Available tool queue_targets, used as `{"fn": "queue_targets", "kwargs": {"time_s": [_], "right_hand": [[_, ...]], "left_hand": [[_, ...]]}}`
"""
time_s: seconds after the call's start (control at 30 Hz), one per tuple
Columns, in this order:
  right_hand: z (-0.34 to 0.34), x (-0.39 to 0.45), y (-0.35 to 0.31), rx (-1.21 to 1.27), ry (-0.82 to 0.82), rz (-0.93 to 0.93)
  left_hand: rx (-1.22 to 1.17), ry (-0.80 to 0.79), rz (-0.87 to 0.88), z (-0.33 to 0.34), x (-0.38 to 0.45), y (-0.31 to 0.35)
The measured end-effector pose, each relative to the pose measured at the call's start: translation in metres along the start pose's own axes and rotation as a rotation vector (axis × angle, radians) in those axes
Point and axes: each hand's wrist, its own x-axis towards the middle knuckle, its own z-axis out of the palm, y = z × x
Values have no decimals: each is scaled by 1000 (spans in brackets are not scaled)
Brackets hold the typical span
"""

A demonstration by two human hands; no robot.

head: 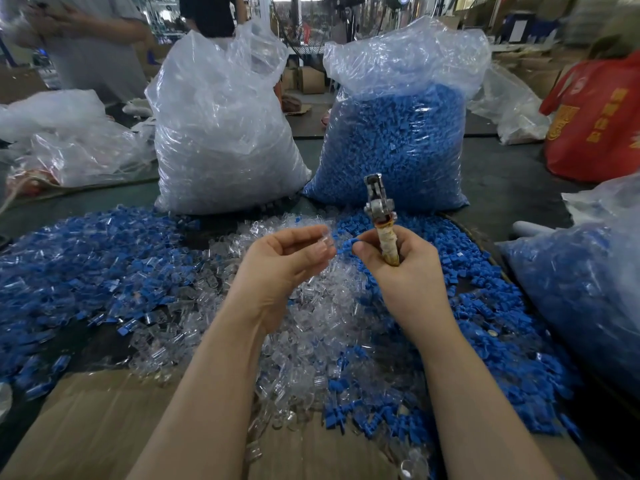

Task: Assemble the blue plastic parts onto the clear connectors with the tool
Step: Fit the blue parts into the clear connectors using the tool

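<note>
Holding: the left hand (pixel 277 268) pinches a clear connector (pixel 323 240) between thumb and fingertips; the right hand (pixel 398 268) pinches a blue plastic part (pixel 344 244) at thumb and forefinger while its other fingers curl round the tool (pixel 380 216).
Meeting point: the blue part and the clear connector sit tip to tip between the two hands, above the heaps; whether they touch cannot be told.
Tool: grey metal head, hinged and upright; handle wrapped in worn, yellowed tape.
Loose stock: a glassy pile of clear connectors (pixel 311 327) at centre, small matte blue parts (pixel 485 306) spread to the right, mixed blue-and-clear pieces (pixel 86 265) to the left.
Sacks: two crinkled transparent bags stand behind, the clear-filled bag (pixel 221 133) on the left, the blue-filled bag (pixel 394 143) on the right.
Surface: brown cardboard (pixel 104 427) lies nearest the camera.
</note>
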Motion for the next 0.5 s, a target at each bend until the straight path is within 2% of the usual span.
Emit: {"fn": "queue_targets", "kwargs": {"time_s": [0.5], "right_hand": [[7,-1,0,-29,13,-69]], "left_hand": [[1,-61,11,12,-2,-1]]}}
